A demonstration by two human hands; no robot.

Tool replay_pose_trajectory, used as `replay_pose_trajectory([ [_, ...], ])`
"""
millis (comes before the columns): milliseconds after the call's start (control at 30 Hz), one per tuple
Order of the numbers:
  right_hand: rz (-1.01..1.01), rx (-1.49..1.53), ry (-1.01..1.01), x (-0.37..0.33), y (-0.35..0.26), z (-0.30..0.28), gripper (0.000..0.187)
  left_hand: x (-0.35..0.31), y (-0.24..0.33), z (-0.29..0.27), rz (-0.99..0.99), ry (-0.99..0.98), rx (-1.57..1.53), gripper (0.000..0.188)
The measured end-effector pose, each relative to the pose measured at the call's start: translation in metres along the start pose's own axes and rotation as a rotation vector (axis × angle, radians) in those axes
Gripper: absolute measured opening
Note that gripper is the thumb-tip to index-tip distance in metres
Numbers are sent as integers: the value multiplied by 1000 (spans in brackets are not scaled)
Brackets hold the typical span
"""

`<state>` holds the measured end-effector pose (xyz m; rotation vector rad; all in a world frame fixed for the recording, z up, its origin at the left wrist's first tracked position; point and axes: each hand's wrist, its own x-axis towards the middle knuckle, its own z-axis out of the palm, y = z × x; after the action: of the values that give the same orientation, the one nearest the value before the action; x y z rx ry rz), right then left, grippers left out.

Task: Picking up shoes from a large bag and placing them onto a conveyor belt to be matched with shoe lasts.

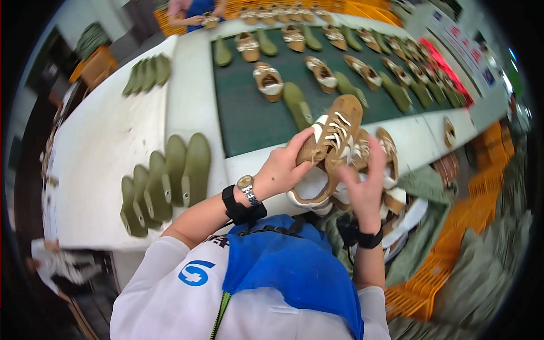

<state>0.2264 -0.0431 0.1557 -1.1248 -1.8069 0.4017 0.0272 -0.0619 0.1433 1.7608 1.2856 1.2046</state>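
My left hand (288, 167) grips a tan sneaker (340, 122) with white laces and white side patches by its side, thumb and fingers closed on it. The sneaker is held toe up and away from me, its opening toward me. Beside the opening, my right hand (365, 184) has its fingers stretched apart, somewhat blurred; its thumb is close to the collar, and I cannot tell whether it touches. More tan sneakers (387, 148) lie just behind my right hand, partly hidden by it. An olive-green shoe last (297, 105) lies on the belt just beyond the held sneaker.
A dark green conveyor belt (243, 124) carries rows of sneakers and lasts. Several olive lasts (197, 170) stand on the white table (102, 187) at left, with another group (147, 73) farther back. Orange crates (422, 294) stand at right. A co-worker (195, 14) handles a shoe across the belt.
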Motion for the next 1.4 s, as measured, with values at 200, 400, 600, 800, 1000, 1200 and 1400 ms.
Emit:
replay_pose_trajectory([
  [200,-242,100,-266,4,-40,73,52,-36,-2,-51,-27,329,287,21],
  [400,-298,167,-384,0,-89,118,31,-77,-5,-85,-13,513,429,22],
  [600,-377,300,-541,-13,-106,143,18,-106,-18,-124,-140,579,368,24],
  [800,-328,356,-403,-20,-117,168,31,-119,-19,-143,-191,539,330,29],
  [1000,-227,522,-301,-34,-133,182,40,-124,-21,-137,203,478,639,35],
  [1200,30,869,-284,-26,-133,188,42,-140,-23,-157,276,328,200,12],
  [1400,22,680,-303,-30,-126,179,29,-131,-44,-144,140,332,300,25],
])
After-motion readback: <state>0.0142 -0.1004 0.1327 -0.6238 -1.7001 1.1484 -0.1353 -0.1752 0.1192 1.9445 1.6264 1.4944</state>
